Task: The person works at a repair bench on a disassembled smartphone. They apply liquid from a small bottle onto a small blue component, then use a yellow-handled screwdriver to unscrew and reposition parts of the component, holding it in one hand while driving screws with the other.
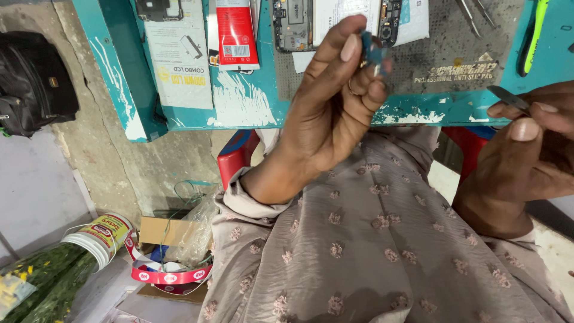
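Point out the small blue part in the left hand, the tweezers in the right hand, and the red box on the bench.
small blue part point(373, 54), head view, on its blue body above the fingertips.
tweezers point(508, 98), head view, on the dark metal blade.
red box point(235, 30), head view, on its red face.

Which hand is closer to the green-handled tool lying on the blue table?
The right hand. It sits just below and a little left of the green-handled tool at the table's right end. The left hand, pinching a small blue part, is farther left.

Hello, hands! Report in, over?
Left hand pinching small blue part, raised. Right hand holding tweezers, apart from it. Nothing between them.
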The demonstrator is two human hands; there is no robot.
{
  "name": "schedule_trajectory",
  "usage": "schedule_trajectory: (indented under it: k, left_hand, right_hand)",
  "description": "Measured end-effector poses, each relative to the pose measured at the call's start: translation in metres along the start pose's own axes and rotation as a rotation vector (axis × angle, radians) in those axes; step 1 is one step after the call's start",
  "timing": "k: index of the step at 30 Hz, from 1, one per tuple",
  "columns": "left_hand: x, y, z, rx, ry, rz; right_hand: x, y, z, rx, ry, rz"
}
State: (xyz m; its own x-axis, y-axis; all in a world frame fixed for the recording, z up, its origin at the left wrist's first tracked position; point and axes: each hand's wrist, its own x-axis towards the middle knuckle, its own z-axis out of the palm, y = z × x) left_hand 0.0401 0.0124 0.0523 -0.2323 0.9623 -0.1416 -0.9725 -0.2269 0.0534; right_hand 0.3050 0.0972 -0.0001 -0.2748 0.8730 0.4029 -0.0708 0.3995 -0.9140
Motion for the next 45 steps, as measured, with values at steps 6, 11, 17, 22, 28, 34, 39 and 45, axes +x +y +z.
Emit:
schedule_trajectory:
  k: [6,11,17,22,28,34,39,45]
  left_hand:
    - [-0.005,-0.001,-0.007,-0.146,0.017,-0.096]
    - [-0.005,-0.001,-0.009,-0.082,0.098,-0.020]
    - [-0.008,-0.011,-0.004,0.514,0.026,0.341]
    - [-0.022,-0.016,0.004,0.832,0.012,0.402]
    - [-0.029,-0.011,0.008,1.059,0.001,0.451]
    - [-0.029,-0.012,0.011,1.140,-0.003,0.530]
    - [-0.014,0.006,0.008,1.464,-0.089,0.515]
    - [0.022,-0.003,-0.020,1.646,0.056,0.203]
  right_hand:
    - [0.001,-0.002,0.002,-0.048,-0.019,-0.027]
    - [0.005,-0.001,0.001,-0.066,-0.054,-0.040]
    - [0.019,-0.005,0.015,-0.023,-0.063,-0.079]
    - [0.037,-0.020,0.033,0.004,-0.104,-0.084]
    - [0.039,-0.038,0.047,0.002,-0.141,-0.033]
    - [0.031,-0.026,0.038,-0.076,-0.095,-0.074]
    - [0.023,-0.002,0.011,-0.253,0.056,0.028]
    - [0.043,0.017,-0.030,-0.666,-0.093,-0.070]
